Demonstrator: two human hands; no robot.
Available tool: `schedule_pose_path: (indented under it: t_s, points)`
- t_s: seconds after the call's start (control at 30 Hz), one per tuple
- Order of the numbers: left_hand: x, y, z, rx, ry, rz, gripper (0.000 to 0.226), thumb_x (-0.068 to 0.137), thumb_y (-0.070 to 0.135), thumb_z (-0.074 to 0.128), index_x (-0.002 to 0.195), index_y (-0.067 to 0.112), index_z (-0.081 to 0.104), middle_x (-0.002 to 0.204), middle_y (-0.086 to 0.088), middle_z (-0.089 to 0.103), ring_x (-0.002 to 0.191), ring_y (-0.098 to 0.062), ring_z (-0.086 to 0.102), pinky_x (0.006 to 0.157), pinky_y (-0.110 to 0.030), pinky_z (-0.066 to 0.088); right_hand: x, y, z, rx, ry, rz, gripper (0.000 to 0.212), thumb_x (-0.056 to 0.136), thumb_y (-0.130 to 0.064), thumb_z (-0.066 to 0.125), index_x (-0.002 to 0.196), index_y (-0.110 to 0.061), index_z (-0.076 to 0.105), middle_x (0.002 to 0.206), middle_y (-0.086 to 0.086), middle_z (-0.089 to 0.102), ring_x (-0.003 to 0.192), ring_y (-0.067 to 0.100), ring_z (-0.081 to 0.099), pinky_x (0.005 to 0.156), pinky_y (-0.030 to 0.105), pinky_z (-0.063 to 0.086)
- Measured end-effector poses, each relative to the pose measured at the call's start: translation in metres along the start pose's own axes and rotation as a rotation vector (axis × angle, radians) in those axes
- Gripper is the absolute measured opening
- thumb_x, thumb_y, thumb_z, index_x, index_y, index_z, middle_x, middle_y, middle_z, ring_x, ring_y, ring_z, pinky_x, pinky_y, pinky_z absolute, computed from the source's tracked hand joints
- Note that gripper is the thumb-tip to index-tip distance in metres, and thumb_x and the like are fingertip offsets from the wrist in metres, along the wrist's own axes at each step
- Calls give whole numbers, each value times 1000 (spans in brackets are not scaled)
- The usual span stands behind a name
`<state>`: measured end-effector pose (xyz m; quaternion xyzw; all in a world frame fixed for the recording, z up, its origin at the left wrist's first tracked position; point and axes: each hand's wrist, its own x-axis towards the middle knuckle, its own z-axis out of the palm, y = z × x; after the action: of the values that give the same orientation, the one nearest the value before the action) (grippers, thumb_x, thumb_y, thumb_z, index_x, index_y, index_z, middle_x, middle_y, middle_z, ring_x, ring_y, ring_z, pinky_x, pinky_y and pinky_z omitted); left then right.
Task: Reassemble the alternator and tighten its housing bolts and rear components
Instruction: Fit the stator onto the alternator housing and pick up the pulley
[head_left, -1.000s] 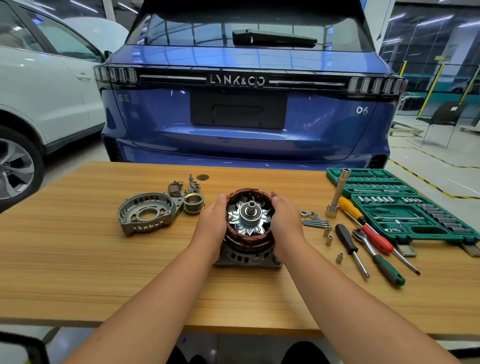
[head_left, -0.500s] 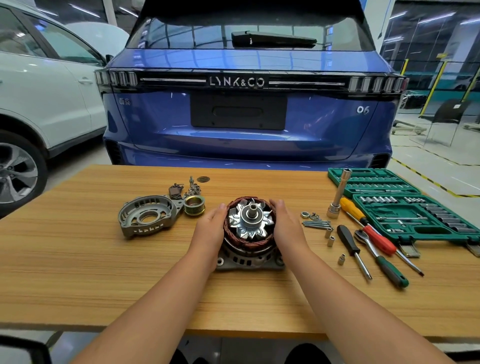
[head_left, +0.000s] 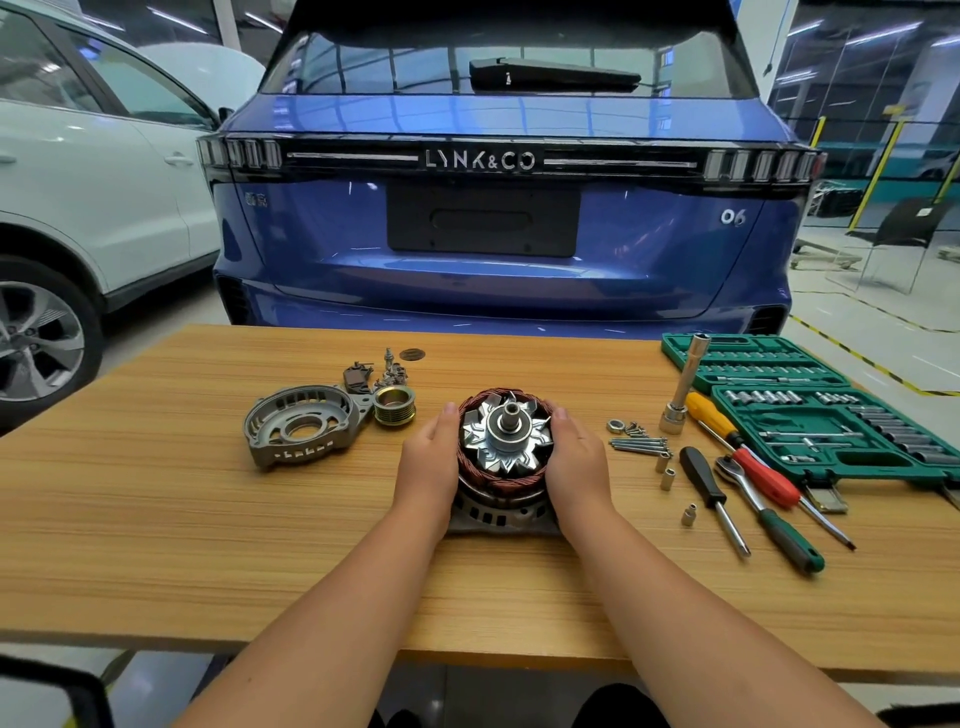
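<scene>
The alternator body (head_left: 503, 441) stands upright at the table's middle: copper stator windings ring a silver rotor fan and shaft, on a grey lower housing (head_left: 498, 514). My left hand (head_left: 428, 457) presses its left side and my right hand (head_left: 576, 462) its right side, fingers fairly straight along the windings. The loose grey housing half (head_left: 301, 428) lies to the left, with the grooved pulley (head_left: 395, 405) and small rear parts (head_left: 374, 371) behind it. Long bolts (head_left: 639, 444), a nut (head_left: 615, 426) and small spacers (head_left: 667, 470) lie to the right.
A green socket set case (head_left: 831, 415) lies open at the right, a tall socket extension (head_left: 680, 387) standing by it. Screwdrivers (head_left: 714, 499) and a ratchet (head_left: 769, 514) lie in front of it. A blue car (head_left: 498, 234) is parked behind the wooden table (head_left: 208, 545).
The stator has settled lower onto the grey housing while both hands stayed on its sides. The view has tilted slightly.
</scene>
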<state>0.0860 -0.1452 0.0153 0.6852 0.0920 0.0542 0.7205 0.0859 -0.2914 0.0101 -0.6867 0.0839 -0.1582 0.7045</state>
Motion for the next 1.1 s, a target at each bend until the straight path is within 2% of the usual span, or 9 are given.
schedule_pose_path:
  t_s: [0.13, 0.27, 0.37, 0.43, 0.53, 0.73, 0.87, 1.0, 1.1]
  points:
    - [6, -3, 0, -2, -4, 27, 50, 87, 69, 47, 83, 26, 71, 91, 4, 76, 95, -20, 70, 91, -46, 54, 0, 3, 2, -7, 26, -28, 40, 109, -37, 37, 137, -22, 62, 128, -12, 64, 127, 11, 54, 105, 30, 42]
    - [6, -5, -1, -11, -7, 33, 55, 80, 74, 49, 90, 25, 74, 99, -10, 75, 100, -28, 70, 97, -55, 53, -2, 4, 1, -30, 5, -29, 43, 109, -38, 36, 142, -21, 58, 141, -6, 59, 131, 10, 49, 106, 28, 38]
    - [1, -7, -5, -8, 16, 20, 61, 78, 78, 51, 107, 30, 75, 103, 6, 77, 105, -19, 69, 95, -45, 55, -1, 5, -2, -17, -44, -23, 44, 109, -42, 35, 144, -25, 55, 137, -14, 58, 132, 8, 47, 102, 23, 37]
    - [-4, -11, -10, 11, 12, -2, 56, 85, 78, 49, 108, 33, 74, 97, 16, 77, 100, -10, 68, 85, -33, 54, -4, 8, -7, -29, -89, -31, 44, 109, -45, 34, 147, -31, 51, 136, -21, 53, 132, 1, 42, 99, 17, 34]
    - [-9, -21, -21, 85, -8, -16, 52, 96, 72, 36, 106, 35, 72, 90, 22, 75, 97, -3, 63, 75, -27, 47, -12, 21, -18, -62, -156, -68, 49, 107, -50, 34, 152, -35, 43, 153, -19, 42, 142, 3, 35, 117, 30, 30]
    - [-10, -31, -31, 150, -70, 61, 46, 104, 57, 35, 121, 30, 69, 115, 16, 71, 113, -6, 60, 97, -35, 47, -15, 25, -27, -63, -128, -30, 50, 108, -49, 34, 151, -29, 46, 152, -10, 49, 144, 10, 39, 122, 39, 29]
    - [-3, -26, -44, 509, -9, 293, 25, 105, 39, 46, 115, 29, 67, 115, 8, 69, 106, -7, 60, 82, -27, 46, -15, 27, -26, -67, -98, -17, 51, 107, -52, 32, 148, -28, 51, 147, -10, 55, 140, 10, 44, 118, 35, 35]
    - [15, -25, -85, 1117, 141, 667, 34, 99, 27, 61, 130, 15, 64, 133, -1, 61, 128, -19, 52, 110, -40, 38, -14, 30, -28, -92, -98, -18, 55, 105, -60, 31, 146, -32, 53, 144, -15, 56, 137, 8, 45, 103, 21, 36]
    - [32, -22, -123, 1403, 201, 699, 49, 92, 25, 67, 139, 16, 56, 141, -3, 55, 135, -23, 48, 118, -47, 28, -13, 31, -27, -122, -94, -36, 60, 102, -64, 30, 149, -32, 49, 148, -14, 52, 138, 6, 42, 107, 25, 32]
